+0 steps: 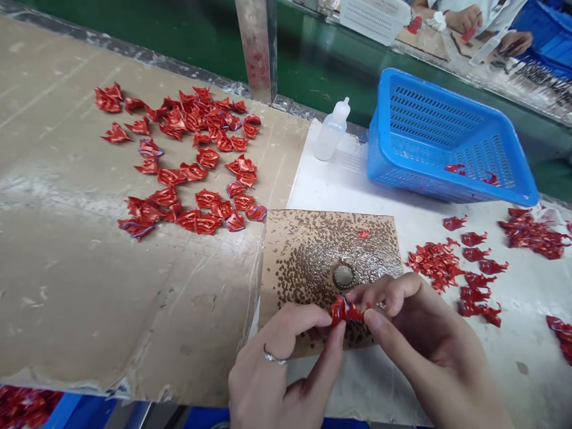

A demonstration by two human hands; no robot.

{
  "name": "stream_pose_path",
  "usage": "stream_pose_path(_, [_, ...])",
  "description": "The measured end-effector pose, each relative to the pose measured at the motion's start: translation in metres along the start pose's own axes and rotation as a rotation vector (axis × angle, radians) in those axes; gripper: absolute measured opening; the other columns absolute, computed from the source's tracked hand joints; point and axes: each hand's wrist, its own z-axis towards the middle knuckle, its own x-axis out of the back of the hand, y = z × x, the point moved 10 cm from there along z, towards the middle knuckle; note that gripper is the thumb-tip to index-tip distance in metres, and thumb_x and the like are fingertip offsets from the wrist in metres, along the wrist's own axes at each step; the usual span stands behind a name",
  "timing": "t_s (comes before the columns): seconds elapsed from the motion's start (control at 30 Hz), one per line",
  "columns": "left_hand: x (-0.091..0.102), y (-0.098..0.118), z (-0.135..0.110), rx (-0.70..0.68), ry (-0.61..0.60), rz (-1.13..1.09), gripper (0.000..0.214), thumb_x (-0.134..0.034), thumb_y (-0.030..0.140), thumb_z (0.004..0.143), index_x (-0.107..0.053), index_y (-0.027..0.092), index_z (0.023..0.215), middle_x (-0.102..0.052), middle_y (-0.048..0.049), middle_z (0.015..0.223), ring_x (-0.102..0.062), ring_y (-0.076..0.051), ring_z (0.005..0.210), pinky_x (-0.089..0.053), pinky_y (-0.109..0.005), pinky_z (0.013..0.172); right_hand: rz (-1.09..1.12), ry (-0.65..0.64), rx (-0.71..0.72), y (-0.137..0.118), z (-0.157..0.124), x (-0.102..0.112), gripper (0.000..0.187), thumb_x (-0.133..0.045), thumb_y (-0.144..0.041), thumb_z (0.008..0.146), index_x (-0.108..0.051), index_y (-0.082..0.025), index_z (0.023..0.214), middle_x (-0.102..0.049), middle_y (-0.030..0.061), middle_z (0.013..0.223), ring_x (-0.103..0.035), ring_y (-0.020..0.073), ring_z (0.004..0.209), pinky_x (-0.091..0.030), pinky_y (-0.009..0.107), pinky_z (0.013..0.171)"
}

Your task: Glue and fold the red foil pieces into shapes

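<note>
My left hand (286, 363) and my right hand (420, 333) meet at the table's near edge. Both pinch one small red foil piece (345, 310) with a blue rim between thumb and fingers. A ring sits on a left finger. They work just above a brown glue-spattered card (308, 250), which has a small round metal disc (344, 276) near its middle. A stray red scrap (363, 233) lies on the card's far side.
Several finished red folded pieces (187, 161) lie spread on the cardboard at left. Loose red pieces (460, 268) lie at right. A blue basket (442, 137) and a small squeeze bottle (331, 130) stand behind. Another person's hands (487, 27) work at far right.
</note>
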Motion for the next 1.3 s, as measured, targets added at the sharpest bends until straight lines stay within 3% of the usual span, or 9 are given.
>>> stream_pose_path(0.27, [0.002, -0.007, -0.005, 0.027, 0.024, -0.005, 0.019, -0.075, 0.013, 0.103, -0.068, 0.028, 0.112, -0.082, 0.0099, 0.096, -0.081, -0.005, 0.081, -0.065, -0.010, 0.087, 0.008, -0.018, 0.013, 0.005, 0.002, -0.008, 0.018, -0.077, -0.026, 0.109, -0.067, -0.031, 0.095, -0.078, -0.0026, 0.098, -0.080, 0.0134, 0.098, -0.068, 0.020, 0.088])
stream_pose_path(0.43, [-0.002, -0.003, -0.005, -0.019, 0.017, -0.039, 0.020, -0.073, 0.010, 0.104, -0.066, 0.027, 0.112, -0.082, 0.0073, 0.096, -0.082, -0.008, 0.081, -0.070, -0.015, 0.083, -0.022, -0.016, 0.041, 0.006, 0.000, -0.009, 0.018, -0.074, -0.024, 0.111, -0.067, -0.030, 0.095, -0.078, -0.0027, 0.101, -0.080, 0.0123, 0.102, -0.067, 0.019, 0.091])
stream_pose_path(0.63, [-0.002, -0.001, -0.005, -0.026, -0.007, -0.077, 0.025, -0.069, 0.006, 0.104, -0.061, 0.030, 0.104, -0.081, 0.0077, 0.094, -0.082, -0.009, 0.080, -0.071, -0.018, 0.079, 0.022, -0.021, -0.055, 0.019, -0.001, -0.008, 0.024, -0.078, -0.030, 0.109, -0.064, -0.029, 0.089, -0.080, -0.0009, 0.100, -0.082, 0.0161, 0.111, -0.068, 0.021, 0.091])
stream_pose_path(0.83, [-0.004, 0.005, 0.000, -0.102, -0.039, -0.013, 0.019, -0.069, 0.010, 0.105, -0.066, 0.029, 0.111, -0.084, 0.0054, 0.094, -0.083, -0.012, 0.075, -0.070, -0.020, 0.075, -0.072, 0.003, 0.017, 0.008, -0.001, -0.008, 0.024, -0.075, -0.032, 0.110, -0.061, -0.030, 0.091, -0.074, -0.0015, 0.088, -0.076, 0.0144, 0.080, -0.065, 0.022, 0.070])
stream_pose_path(0.93, [-0.002, 0.001, 0.007, -0.122, -0.077, 0.092, 0.014, -0.068, 0.026, 0.111, -0.068, 0.027, 0.124, -0.086, 0.0020, 0.100, -0.083, -0.012, 0.077, -0.070, -0.021, 0.082, -0.214, 0.109, 0.128, -0.009, 0.010, 0.019, 0.022, -0.079, -0.030, 0.103, -0.061, -0.030, 0.091, -0.075, -0.0009, 0.086, -0.077, 0.0168, 0.077, -0.065, 0.025, 0.064])
stream_pose_path(1.0, [0.008, -0.005, 0.013, -0.125, -0.073, 0.166, 0.016, -0.067, 0.035, 0.112, -0.070, 0.028, 0.127, -0.085, 0.0018, 0.103, -0.083, -0.013, 0.081, -0.070, -0.023, 0.088, -0.396, 0.307, 0.188, -0.024, 0.021, 0.058, 0.021, -0.080, -0.029, 0.098, -0.061, -0.031, 0.088, -0.078, 0.0013, 0.088, -0.078, 0.0186, 0.077, -0.063, 0.027, 0.062])
stream_pose_path(1.07, [0.027, -0.017, 0.021, -0.094, -0.030, 0.249, 0.016, -0.068, 0.036, 0.111, -0.072, 0.029, 0.125, -0.085, 0.0025, 0.107, -0.083, -0.014, 0.089, -0.068, -0.024, 0.095, -0.593, 0.548, 0.153, -0.035, 0.033, 0.103, 0.021, -0.076, -0.031, 0.096, -0.058, -0.031, 0.086, -0.078, 0.0048, 0.091, -0.080, 0.0223, 0.085, -0.065, 0.033, 0.071])
stream_pose_path(1.17, [0.058, -0.031, 0.035, -0.113, 0.056, 0.402, 0.018, -0.072, 0.035, 0.108, -0.075, 0.029, 0.125, -0.084, 0.0014, 0.119, -0.082, -0.016, 0.108, -0.063, -0.028, 0.107, -0.701, 0.595, 0.062, -0.037, 0.058, 0.136, 0.017, -0.076, -0.025, 0.092, -0.063, -0.030, 0.083, -0.077, 0.0086, 0.090, -0.082, 0.0267, 0.091, -0.063, 0.038, 0.077])
stream_pose_path(1.3, [0.074, -0.040, 0.055, -0.221, 0.078, 0.636, 0.028, -0.072, 0.031, 0.108, -0.077, 0.026, 0.134, -0.080, -0.0081, 0.140, -0.076, -0.030, 0.124, -0.058, -0.047, 0.112, -0.822, 0.603, 0.027, -0.037, 0.061, 0.146, 0.010, -0.077, -0.026, 0.089, -0.068, -0.029, 0.088, -0.081, 0.0089, 0.096, -0.080, 0.0290, 0.086, -0.059, 0.041, 0.075])
